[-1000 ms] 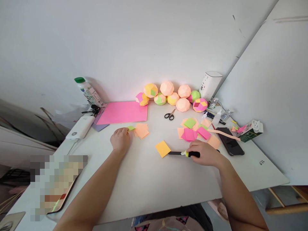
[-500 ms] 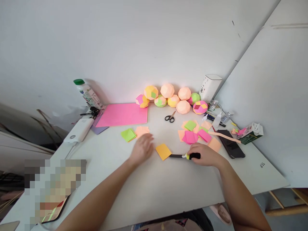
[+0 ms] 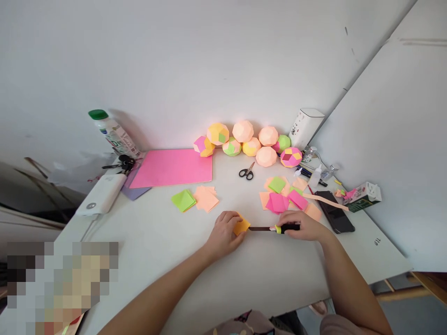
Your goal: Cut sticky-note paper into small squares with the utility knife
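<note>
- At the lower left, a pixelated item lies on the white surface (image 3: pixel 195 284); its details cannot be made out.
- Above it sits a white device (image 3: pixel 104 191) with a cable, and behind that a leaning bottle (image 3: pixel 117 136) with a green cap, black keys (image 3: pixel 126 164) at its foot.
- A bright pink sheet (image 3: pixel 171 168) lies flat, partly over a purple sheet (image 3: pixel 137 193).
- In front of the pink sheet are a small stack of green paper squares (image 3: pixel 183 200) and, touching its right side, a stack of peach paper squares (image 3: pixel 206 198).
- Near the middle, the left hand (image 3: pixel 226 232) is closed around an orange paper square (image 3: pixel 242 226), fingers over its top.
- Behind, a row of many-sided paper balls (image 3: pixel 243 131) rests against the wall, with small scissors (image 3: pixel 246 173) lying in front.
- Right of the orange square, a knife (image 3: pixel 288 228) points left, its dark blade reaching the paper's right corner; the right hand (image 3: pixel 303 225) grips the black handle.
- Beyond that hand, pink, green and peach papers (image 3: pixel 277 203) lie in a loose heap.
- At the far right are a dark phone (image 3: pixel 335 215), crossed by a peach strip (image 3: pixel 323 200), and a small carton (image 3: pixel 366 196).
</note>
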### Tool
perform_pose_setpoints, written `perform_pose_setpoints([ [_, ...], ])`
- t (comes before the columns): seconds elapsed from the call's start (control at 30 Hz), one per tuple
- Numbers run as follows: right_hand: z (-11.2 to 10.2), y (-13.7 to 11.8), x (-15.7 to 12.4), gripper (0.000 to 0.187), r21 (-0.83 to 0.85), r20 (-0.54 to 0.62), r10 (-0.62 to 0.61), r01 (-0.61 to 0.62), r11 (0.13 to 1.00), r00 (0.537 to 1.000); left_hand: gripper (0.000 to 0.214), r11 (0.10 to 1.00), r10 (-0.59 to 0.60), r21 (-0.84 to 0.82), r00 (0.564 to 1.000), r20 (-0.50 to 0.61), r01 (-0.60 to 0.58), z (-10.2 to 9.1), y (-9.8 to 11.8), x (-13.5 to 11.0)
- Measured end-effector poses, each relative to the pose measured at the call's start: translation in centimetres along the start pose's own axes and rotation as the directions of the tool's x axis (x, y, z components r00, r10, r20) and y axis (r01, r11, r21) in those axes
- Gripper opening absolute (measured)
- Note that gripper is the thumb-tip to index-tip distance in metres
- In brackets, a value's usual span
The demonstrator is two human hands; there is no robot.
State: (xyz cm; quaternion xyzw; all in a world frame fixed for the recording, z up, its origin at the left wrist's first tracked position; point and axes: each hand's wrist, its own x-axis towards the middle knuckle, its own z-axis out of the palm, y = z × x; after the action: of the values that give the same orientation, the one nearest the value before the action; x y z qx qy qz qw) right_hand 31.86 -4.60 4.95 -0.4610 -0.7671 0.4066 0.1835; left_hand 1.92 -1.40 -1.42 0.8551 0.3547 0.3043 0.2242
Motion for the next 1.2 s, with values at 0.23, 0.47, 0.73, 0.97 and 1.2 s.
perform_pose_setpoints([
  [0.23,-0.8,1.2,-0.2,0.027,0.08,0.044,0.018,-0.021,0.997,0.999,0.018,1.0,-0.027,-0.011,1.0,0.003,0.027,0.0,0.1,-0.1],
  [0.47,-0.5,0.6,-0.2,0.022,0.051,0.017,0.024,-0.025,0.998,1.0,0.016,1.0,0.026,-0.008,0.998,-0.051,-0.027,0.2,-0.6,0.1],
  [0.73,1.0,-0.5,0.0,0.031,-0.194,-0.026,0.016,-0.021,0.981,1.0,0.022,0.977,-0.172,-0.14,0.982,-0.081,0.16,-0.8,-0.9,-0.3],
  [0.97,1.6,-1.8,-0.1,0.033,-0.309,-0.029,0.039,-0.046,0.95,0.999,0.018,0.926,-0.35,-0.222,0.917,-0.194,0.306,-0.9,-1.5,-1.8],
  [1.2,1.6,-1.4,0.0,0.035,-0.296,-0.016,0.058,-0.06,0.953,0.998,0.009,0.991,0.015,0.13,0.926,-0.378,0.037,-1.3,-2.3,-2.0],
])
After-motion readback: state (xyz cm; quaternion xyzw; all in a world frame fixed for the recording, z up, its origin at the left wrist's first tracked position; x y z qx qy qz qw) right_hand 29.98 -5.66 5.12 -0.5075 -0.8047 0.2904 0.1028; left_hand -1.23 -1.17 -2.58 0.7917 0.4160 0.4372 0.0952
